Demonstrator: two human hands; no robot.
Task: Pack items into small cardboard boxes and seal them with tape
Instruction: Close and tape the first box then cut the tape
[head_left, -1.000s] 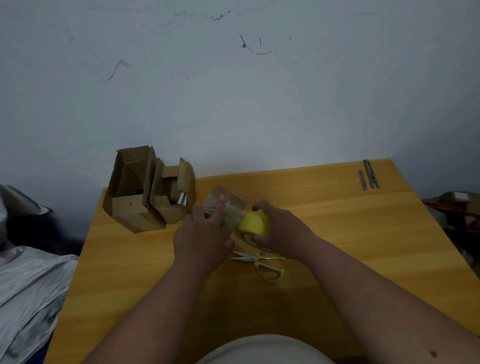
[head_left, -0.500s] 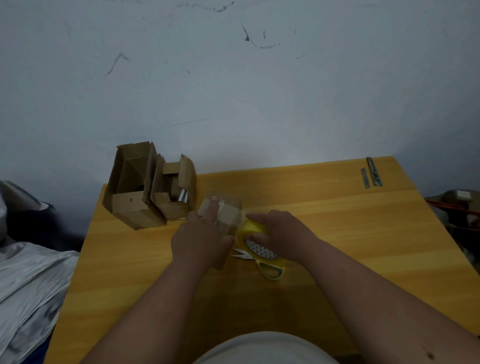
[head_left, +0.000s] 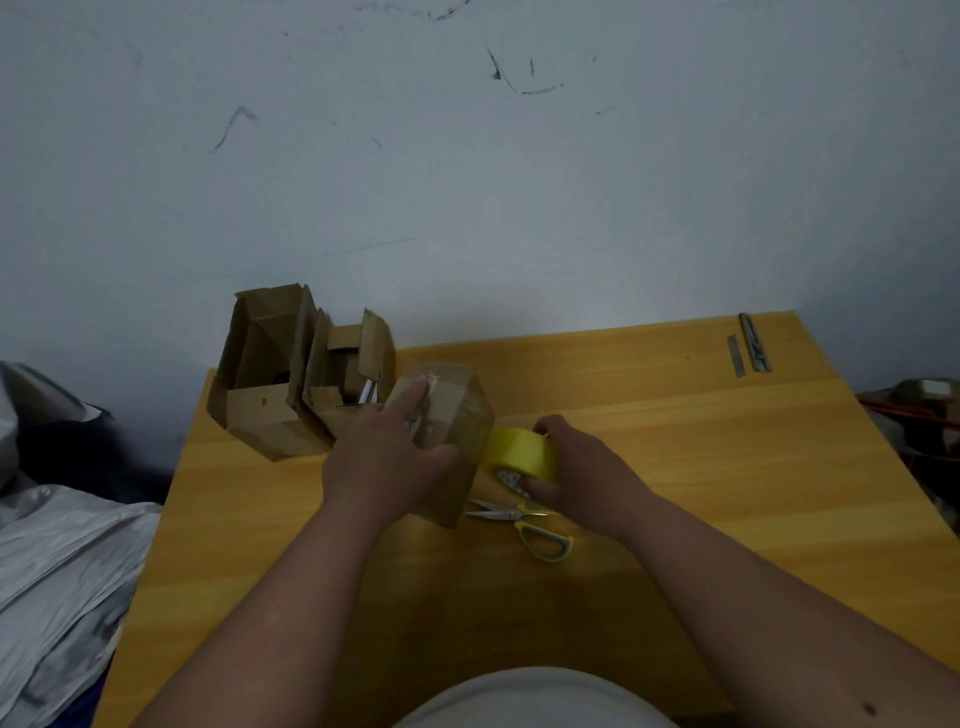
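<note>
Box (head_left: 457, 415) sits taped under the left hand (head_left: 387, 462), fingers laid flat along its top seam. Right beside it, the right hand (head_left: 576, 467) grips the yellow tape roll (head_left: 522, 451). Scissors (head_left: 524, 525) lie just below that grip; open cartons (head_left: 291, 384) stand left of the pressing hand.

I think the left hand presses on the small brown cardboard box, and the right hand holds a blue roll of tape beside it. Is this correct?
Not quite: the roll of tape is yellow, not blue. The head view shows the right hand gripping it beside the small brown cardboard box, while the left hand presses on that box.
</note>
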